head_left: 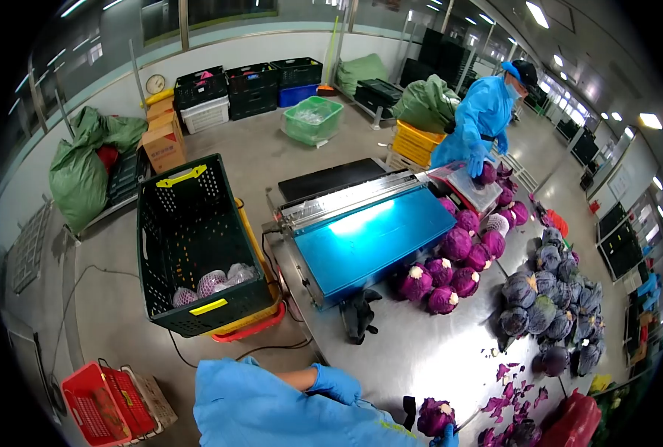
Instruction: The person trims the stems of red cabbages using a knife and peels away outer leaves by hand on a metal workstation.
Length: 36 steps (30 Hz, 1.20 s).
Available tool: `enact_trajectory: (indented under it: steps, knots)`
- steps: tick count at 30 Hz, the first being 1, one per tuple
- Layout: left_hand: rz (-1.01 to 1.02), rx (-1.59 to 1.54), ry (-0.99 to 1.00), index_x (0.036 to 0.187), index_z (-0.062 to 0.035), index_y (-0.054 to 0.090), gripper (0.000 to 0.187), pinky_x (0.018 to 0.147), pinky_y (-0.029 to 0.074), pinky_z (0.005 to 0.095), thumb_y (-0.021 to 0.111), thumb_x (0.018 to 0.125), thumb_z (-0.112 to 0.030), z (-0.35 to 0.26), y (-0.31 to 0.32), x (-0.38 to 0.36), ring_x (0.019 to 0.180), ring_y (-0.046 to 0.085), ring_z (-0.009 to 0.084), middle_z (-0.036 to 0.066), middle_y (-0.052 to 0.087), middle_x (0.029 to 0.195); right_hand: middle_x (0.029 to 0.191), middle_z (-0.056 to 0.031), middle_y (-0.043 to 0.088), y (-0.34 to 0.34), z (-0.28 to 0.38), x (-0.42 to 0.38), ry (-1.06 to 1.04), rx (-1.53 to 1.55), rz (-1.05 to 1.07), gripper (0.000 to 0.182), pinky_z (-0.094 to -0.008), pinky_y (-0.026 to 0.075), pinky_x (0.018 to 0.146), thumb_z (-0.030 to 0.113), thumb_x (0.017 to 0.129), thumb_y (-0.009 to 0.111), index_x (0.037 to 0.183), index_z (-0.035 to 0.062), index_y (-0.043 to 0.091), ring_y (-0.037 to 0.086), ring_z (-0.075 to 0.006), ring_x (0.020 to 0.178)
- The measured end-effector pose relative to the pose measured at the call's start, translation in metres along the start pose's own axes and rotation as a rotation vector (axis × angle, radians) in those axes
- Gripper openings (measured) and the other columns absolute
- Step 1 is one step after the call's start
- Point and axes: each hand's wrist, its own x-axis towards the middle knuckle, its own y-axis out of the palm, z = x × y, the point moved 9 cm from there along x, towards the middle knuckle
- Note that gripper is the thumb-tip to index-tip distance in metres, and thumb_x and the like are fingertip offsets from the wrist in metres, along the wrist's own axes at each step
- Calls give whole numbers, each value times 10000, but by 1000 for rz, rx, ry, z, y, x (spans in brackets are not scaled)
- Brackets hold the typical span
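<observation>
A trimmed purple cabbage (436, 416) with a pale cut stem is at the bottom of the view. My right hand (445, 438), in a blue glove, touches its lower side. It is closed around what looks like the handle of a knife (468, 420), whose thin blade points up to the right. Most of this hand is cut off by the frame's lower edge. My left hand (336, 384), also gloved in blue, is by the near edge of the steel table (413, 365), left of the cabbage; its fingers cannot be made out. Purple leaf scraps (506, 395) lie to the right.
Trimmed purple cabbages (457, 244) are piled beside a blue-topped wrapping machine (376, 240); darker untrimmed cabbages (544, 298) lie to the right. A black glove (359, 316) is on the table. A dark crate (197, 223) stands left. Across the table, a person in blue (480, 115) handles a cabbage.
</observation>
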Motion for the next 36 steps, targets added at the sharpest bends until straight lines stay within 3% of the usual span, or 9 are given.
enact_trajectory:
  steps: [4, 6, 11, 15, 20, 31, 34, 36]
  knots:
    - [87, -82, 102, 820, -33, 707, 241, 597, 422, 436, 664, 758, -262, 3, -9, 19, 644, 550, 262, 162, 657, 711, 682, 25, 547, -10, -3, 11, -43, 11, 9, 311, -205, 325, 428, 363, 907, 654, 1045, 86, 633, 436, -70, 492]
    - [-34, 349, 378, 671, -102, 713, 287, 551, 441, 407, 777, 715, -378, -34, -33, 64, 535, 544, 235, 123, 590, 583, 683, 26, 547, -13, -1, 13, -50, 11, 18, 312, -206, 325, 427, 367, 905, 654, 1045, 88, 633, 435, -70, 491]
    - [-272, 320, 719, 705, -96, 707, 270, 565, 451, 405, 745, 740, -361, -235, -72, 141, 589, 559, 239, 121, 603, 633, 686, 28, 547, -11, 15, 24, -11, -58, 37, 316, -209, 324, 423, 376, 902, 653, 1044, 95, 633, 433, -70, 489]
    - [-234, 356, 931, 733, -92, 703, 258, 577, 458, 403, 720, 759, -348, -319, -53, 138, 631, 572, 242, 119, 614, 673, 688, 30, 547, -17, 24, 26, -4, -90, 24, 319, -210, 324, 420, 383, 899, 653, 1043, 99, 633, 432, -70, 487]
    - [-156, 426, 1034, 767, -86, 698, 246, 592, 468, 400, 688, 784, -331, -339, -27, 122, 685, 587, 245, 117, 627, 722, 691, 32, 547, -20, 25, 12, 21, -76, -31, 323, -213, 324, 417, 392, 896, 653, 1042, 106, 632, 430, -70, 484]
    - [-296, 615, 1228, 842, -75, 687, 231, 624, 489, 395, 618, 839, -295, -378, -27, 89, 803, 620, 253, 112, 656, 831, 697, 36, 547, -26, 40, 5, -2, -138, -50, 331, -218, 323, 409, 412, 888, 652, 1040, 119, 631, 426, -71, 479]
    - [-362, 717, 1360, 863, -71, 684, 230, 633, 495, 393, 599, 854, -285, -376, -25, 64, 835, 630, 256, 111, 664, 861, 699, 37, 547, -34, 33, 1, 11, -122, -53, 333, -219, 323, 407, 417, 886, 652, 1040, 123, 631, 425, -71, 478]
    - [-480, 850, 1569, 877, -69, 682, 231, 639, 499, 392, 587, 864, -279, -350, -23, 27, 857, 636, 257, 110, 669, 881, 700, 38, 547, -44, 22, -6, 27, -88, -68, 334, -220, 322, 406, 421, 885, 652, 1039, 125, 631, 424, -71, 477]
